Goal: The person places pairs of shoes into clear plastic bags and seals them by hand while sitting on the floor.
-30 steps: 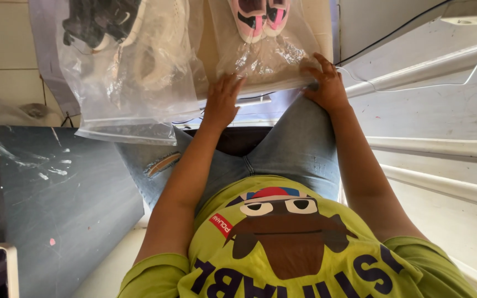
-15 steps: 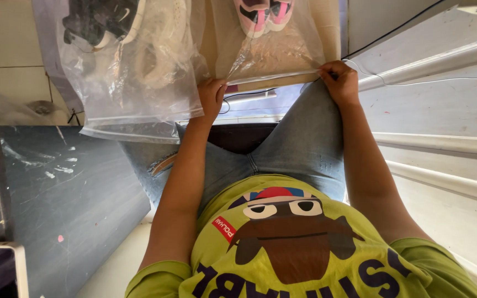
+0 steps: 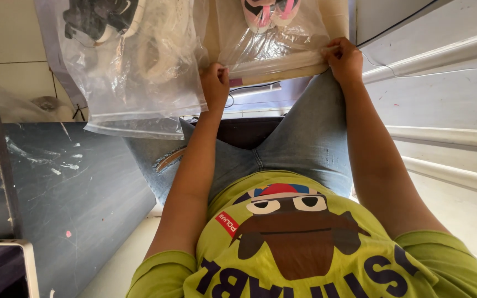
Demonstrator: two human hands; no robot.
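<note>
Both hands up at the near edge of a clear zip-top plastic bag (image 3: 282, 47) lying over a pale beige board (image 3: 338, 16) above the knees; inside it sits a small pink, white and black shoe pair (image 3: 270, 10). Left hand (image 3: 215, 83) has its grip clenched on the bag's sealing strip by a small pink tab (image 3: 236, 82), right hand (image 3: 344, 59) pinches the same strip at the far corner. Just beside, to the left, a second clear plastic bag (image 3: 133, 72) holds black-and-white shoes (image 3: 97, 19) over the grey scuffed table (image 3: 67, 187).
</note>
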